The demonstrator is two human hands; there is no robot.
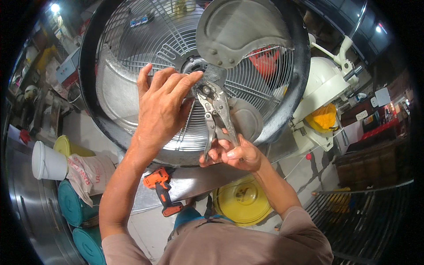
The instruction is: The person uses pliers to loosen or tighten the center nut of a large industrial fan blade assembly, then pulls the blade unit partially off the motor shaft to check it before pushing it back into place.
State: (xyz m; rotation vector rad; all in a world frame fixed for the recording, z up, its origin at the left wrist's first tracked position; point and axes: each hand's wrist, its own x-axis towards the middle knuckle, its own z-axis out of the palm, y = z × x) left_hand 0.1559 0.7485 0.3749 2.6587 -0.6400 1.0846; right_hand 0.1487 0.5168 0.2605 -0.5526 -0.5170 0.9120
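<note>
Shirt (229, 243) — left hand (163, 99) perhaps touching hub (190, 65), right hand (243, 155) gripping pliers (222, 108).

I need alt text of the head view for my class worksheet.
A person holds locking pliers in the right-hand grip near the middle of a large metal-bladed fan, the left-hand grip close beside them. An orange-and-black cordless drill is at the edge of a metal surface.

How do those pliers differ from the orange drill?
The locking pliers are grey metal; the drill is orange and black. The pliers are held in the right hand, while no hand touches the drill. The pliers have two long, spread handles, whereas the drill has a single thick grip. Both are hand-held tools.
</note>
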